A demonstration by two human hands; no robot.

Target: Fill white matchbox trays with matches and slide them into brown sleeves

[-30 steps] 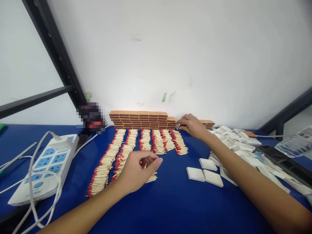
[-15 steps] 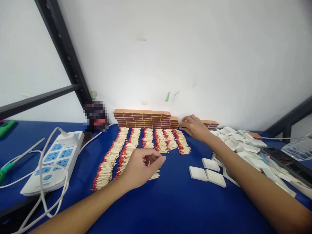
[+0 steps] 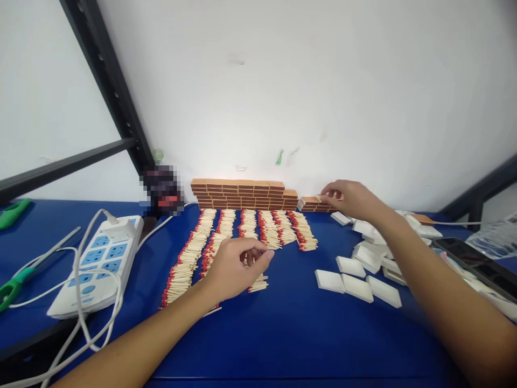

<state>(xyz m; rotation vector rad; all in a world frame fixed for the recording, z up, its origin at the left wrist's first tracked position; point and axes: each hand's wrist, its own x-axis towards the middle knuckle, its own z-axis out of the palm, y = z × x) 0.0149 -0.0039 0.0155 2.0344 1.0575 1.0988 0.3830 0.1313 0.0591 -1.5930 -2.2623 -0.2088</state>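
My right hand (image 3: 349,200) reaches to the back of the table with thumb and fingers pinched on a matchbox (image 3: 320,198) at the low row by the wall. The fingers partly cover that box. Left of it stands a taller stacked wall of orange-brown matchboxes (image 3: 242,195). My left hand (image 3: 238,267) hovers over the rows of red-headed matches (image 3: 189,258), its fingers loosely curled and the thumb a little apart, with nothing visible in them. Beneath it, part of the match rows is hidden. White matchbox trays (image 3: 357,288) lie near my right forearm.
A white power strip (image 3: 72,296) with looped cables lies on the left, beside a green-handled screwdriver (image 3: 26,274). More white trays (image 3: 369,256) are heaped at right, near a dark phone (image 3: 476,264). Dark metal shelf posts (image 3: 115,97) flank the blue table (image 3: 283,334).
My right hand has moved right, from the end of the tall stack to the low row, uncovering that row's left end. The left hand keeps its pose; the view has shifted slightly.
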